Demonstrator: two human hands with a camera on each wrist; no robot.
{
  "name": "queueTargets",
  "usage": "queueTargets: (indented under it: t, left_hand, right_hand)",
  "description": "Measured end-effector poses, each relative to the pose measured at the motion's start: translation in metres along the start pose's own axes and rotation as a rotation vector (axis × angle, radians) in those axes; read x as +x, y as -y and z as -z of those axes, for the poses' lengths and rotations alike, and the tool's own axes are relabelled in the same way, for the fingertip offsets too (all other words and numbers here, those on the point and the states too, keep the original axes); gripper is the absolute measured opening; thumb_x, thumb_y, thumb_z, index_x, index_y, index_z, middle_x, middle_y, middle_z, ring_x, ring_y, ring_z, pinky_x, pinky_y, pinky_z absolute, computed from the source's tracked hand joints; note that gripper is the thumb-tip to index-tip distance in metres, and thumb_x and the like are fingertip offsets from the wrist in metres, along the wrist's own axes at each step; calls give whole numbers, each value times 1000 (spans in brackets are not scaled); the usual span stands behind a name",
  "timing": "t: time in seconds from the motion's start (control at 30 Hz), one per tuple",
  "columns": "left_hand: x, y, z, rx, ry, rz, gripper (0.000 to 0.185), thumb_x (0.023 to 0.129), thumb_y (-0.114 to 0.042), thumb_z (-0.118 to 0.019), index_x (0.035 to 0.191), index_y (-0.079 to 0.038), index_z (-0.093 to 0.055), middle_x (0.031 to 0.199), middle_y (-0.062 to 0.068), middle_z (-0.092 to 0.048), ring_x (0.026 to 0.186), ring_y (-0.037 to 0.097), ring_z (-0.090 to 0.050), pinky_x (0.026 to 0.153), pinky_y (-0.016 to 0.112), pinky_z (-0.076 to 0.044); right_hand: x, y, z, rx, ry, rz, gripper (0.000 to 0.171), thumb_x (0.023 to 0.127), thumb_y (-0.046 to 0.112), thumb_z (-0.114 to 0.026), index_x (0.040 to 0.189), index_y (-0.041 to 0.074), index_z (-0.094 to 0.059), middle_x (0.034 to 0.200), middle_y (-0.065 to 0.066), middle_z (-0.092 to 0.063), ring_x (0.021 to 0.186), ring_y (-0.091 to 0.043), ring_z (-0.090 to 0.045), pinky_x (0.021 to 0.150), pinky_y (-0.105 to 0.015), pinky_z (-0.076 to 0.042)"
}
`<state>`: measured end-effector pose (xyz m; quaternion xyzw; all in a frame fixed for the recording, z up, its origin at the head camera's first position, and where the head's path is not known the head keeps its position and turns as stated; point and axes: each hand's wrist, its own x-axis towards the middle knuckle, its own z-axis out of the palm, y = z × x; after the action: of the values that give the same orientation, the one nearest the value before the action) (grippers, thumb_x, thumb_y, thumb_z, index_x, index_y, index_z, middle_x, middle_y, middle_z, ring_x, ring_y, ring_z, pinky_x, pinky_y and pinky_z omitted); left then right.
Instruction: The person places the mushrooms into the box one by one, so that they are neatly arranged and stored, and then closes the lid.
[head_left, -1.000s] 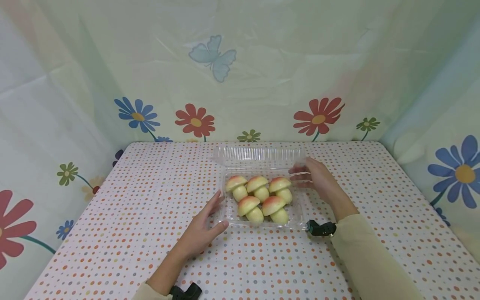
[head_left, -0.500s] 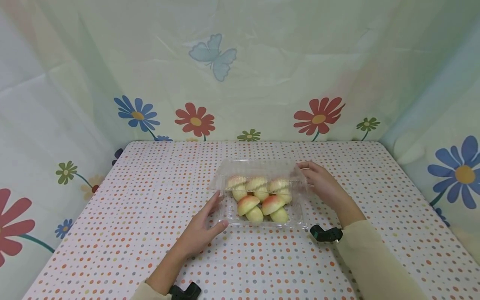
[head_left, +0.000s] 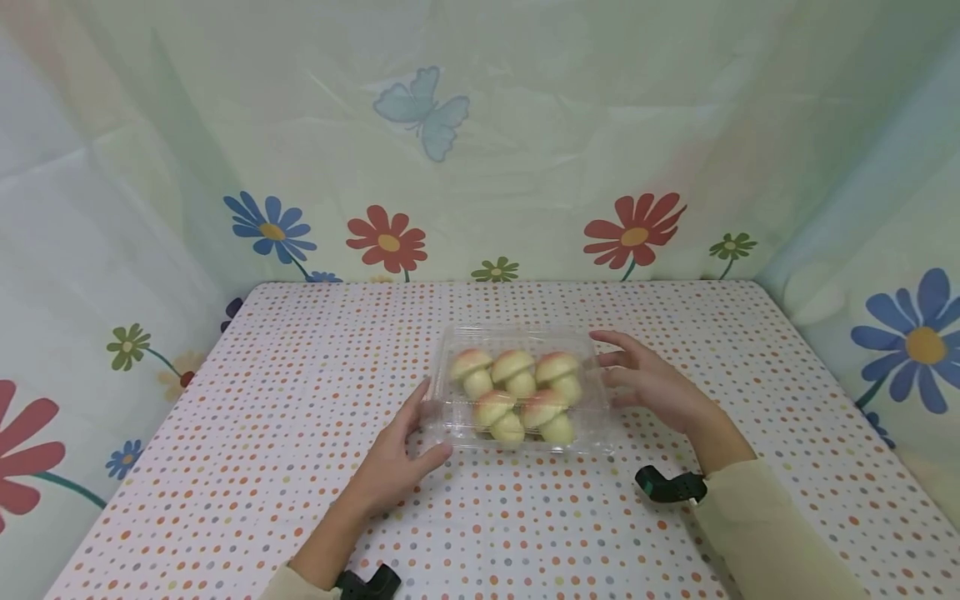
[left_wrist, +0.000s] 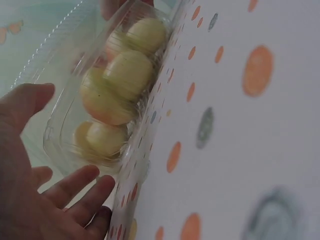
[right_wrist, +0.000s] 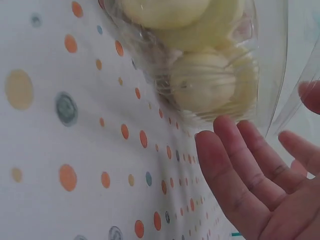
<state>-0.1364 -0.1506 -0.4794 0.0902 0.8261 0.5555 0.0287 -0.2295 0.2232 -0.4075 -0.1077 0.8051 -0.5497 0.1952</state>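
Observation:
A clear plastic clamshell box [head_left: 596, 437] lies on the table, its hinge at the far side. Inside sit several pale yellow, mushroom-shaped pieces [head_left: 557, 367] with red-blushed caps. The transparent lid [head_left: 517, 337] is over them; in the right wrist view the lid's edge [right_wrist: 300, 95] slants away from the tray's rim. My left hand [head_left: 393, 462] is at the box's left side, thumb and fingers spread, fingertips close to its wall. On the right, my right hand [head_left: 652, 387] has its fingers extended, fingertips right by the box's side.
The box stands on a table with a dotted cloth [head_left: 315, 400]. A hanging backdrop [head_left: 540, 150] with flowers and a butterfly rises behind the table's far edge and along both sides. Black wrist devices [head_left: 671, 485] sit beside each sleeve.
The lid, upright at the back earlier, has swung forward and down over the yellow pieces. My right hand followed it toward me and now sits beside the box. The left hand has barely moved.

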Motion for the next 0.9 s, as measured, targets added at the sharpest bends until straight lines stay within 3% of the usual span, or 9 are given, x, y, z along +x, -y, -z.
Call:
queueTargets:
  t: [0.17,0.23,0.37,0.47,0.57,0.9]
  left_hand:
    - [-3,0,4,-61,-29,-97,70,105,-22,-55,166,-29,-21,157,16,-47,144,40,-47,116,63,-39]
    - [-4,0,4,-49,-47,-136,61,108,-22,-50,165,-27,-27,151,15,-53,137,36,-54,112,55,-47]
    - [-3,0,4,-1,-104,-178,50,108,-22,-55,157,-21,-45,123,9,-69,110,23,-69,95,32,-57]
    - [-2,-2,5,7,-105,-177,47,106,-21,-59,152,-18,-51,104,5,-72,90,20,-69,81,24,-56]
    - [-1,-3,6,-22,-75,-153,51,106,-19,-60,155,-19,-47,98,6,-72,82,21,-67,74,24,-54]
    - [1,-5,8,-208,25,-61,61,106,-13,-56,162,-12,-31,98,21,-71,81,23,-70,80,26,-56]
  right_hand:
    - [-8,1,-4,-34,0,-8,80,102,14,-56,168,19,-11,159,-32,-33,135,-49,-50,93,-51,-59]
    - [-12,1,-6,-48,4,-15,83,102,15,-57,168,20,-8,159,-32,-33,132,-48,-53,92,-51,-60]
    - [-18,-1,-9,-58,15,-14,89,98,14,-60,168,21,-5,159,-33,-32,128,-47,-57,90,-50,-61]
    - [-21,-3,-13,-69,8,-19,92,95,12,-60,168,21,-4,159,-34,-31,128,-46,-57,90,-49,-60]
    - [-24,-5,-16,-80,-9,-38,94,93,11,-59,168,21,-3,157,-34,-32,123,-42,-60,89,-47,-60]
    - [-39,-7,-20,-81,45,-58,98,91,12,-60,168,19,-1,153,-35,-33,101,-31,-67,83,-43,-58]
